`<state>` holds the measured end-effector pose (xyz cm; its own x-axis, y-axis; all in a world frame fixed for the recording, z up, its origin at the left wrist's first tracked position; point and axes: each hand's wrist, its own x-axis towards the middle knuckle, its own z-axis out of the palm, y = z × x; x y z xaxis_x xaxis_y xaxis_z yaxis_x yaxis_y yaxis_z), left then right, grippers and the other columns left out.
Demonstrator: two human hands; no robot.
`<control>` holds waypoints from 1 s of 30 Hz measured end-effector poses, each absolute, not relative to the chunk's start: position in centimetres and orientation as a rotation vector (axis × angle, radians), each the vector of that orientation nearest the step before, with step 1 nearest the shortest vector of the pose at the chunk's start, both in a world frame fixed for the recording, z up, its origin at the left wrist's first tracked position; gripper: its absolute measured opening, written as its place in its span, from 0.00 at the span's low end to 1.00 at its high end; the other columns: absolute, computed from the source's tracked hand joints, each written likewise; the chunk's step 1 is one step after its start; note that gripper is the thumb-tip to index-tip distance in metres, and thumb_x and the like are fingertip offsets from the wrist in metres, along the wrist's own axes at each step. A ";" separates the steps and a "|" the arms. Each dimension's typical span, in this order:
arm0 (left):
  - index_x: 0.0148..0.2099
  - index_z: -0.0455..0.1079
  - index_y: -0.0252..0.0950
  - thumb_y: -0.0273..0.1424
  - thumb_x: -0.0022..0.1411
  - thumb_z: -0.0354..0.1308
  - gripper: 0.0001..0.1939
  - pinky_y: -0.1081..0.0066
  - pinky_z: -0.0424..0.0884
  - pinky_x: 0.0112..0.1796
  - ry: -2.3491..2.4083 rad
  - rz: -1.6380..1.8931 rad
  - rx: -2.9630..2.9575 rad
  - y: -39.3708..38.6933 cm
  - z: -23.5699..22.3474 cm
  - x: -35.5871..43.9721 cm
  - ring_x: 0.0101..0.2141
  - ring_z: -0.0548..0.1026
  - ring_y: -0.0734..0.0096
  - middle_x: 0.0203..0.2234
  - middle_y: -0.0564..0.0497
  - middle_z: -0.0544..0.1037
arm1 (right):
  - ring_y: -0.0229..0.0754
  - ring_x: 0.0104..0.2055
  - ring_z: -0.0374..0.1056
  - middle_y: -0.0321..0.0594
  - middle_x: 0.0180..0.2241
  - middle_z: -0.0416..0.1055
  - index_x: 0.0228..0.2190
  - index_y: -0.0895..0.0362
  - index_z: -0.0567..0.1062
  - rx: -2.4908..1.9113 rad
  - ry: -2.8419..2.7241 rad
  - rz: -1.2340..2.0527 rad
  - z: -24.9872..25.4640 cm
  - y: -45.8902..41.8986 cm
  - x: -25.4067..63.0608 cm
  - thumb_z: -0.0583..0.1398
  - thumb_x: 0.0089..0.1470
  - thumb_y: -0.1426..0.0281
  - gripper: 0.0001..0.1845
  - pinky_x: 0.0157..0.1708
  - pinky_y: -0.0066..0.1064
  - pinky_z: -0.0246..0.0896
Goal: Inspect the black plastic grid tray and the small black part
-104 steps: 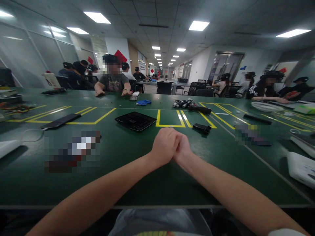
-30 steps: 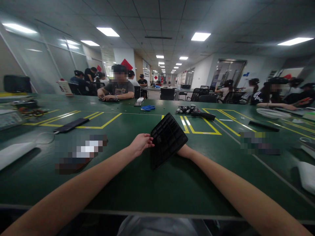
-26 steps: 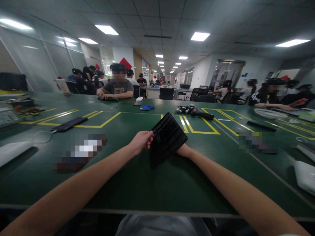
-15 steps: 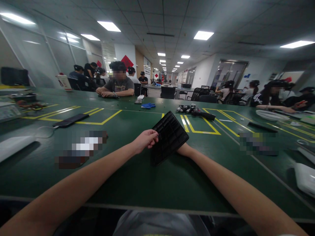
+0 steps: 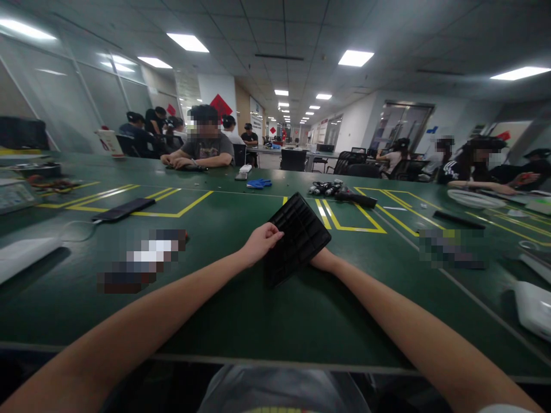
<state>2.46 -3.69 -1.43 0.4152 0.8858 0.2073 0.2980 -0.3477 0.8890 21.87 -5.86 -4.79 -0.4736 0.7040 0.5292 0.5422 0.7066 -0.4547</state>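
A black compartment tray [image 5: 299,238] is held tilted above the green table, its gridded face turned toward me. My right hand [image 5: 325,260] supports it from behind at the lower right edge; most of those fingers are hidden by the tray. My left hand [image 5: 263,242] is closed in a pinch, with its fingertips over the tray's left part. Whatever sits between those fingertips is too small or hidden to make out. I cannot see clearly what the dark compartments contain.
On the green table [image 5: 241,321] lie a phone [image 5: 124,210] with a white cable, blurred-out items, blue gloves [image 5: 259,183] and a dark bundle of parts [image 5: 329,188]. Yellow tape marks the surface. A person [image 5: 206,143] sits across; others sit at the right.
My left hand has shifted slightly right, further over the tray's face, with its fingers still pinched. The tray and my right hand stay almost where they were.
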 end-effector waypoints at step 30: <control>0.37 0.63 0.35 0.36 0.50 0.59 0.14 0.78 0.51 0.18 0.986 0.757 1.581 -3.3 0.0 1.2 0.19 0.61 0.79 0.20 0.58 0.62 | 0.51 0.58 0.56 0.47 0.52 0.66 0.49 0.55 0.69 -0.965 -2.152 0.285 -5.1 -5.7 22.1 0.51 0.55 0.59 0.23 0.59 0.52 0.46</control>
<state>1.23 -3.33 0.04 0.4550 0.8903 -0.0213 0.2094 -0.0837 0.9742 22.12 -5.65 -5.08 -0.4366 0.7161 0.5446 0.5497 0.6915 -0.4687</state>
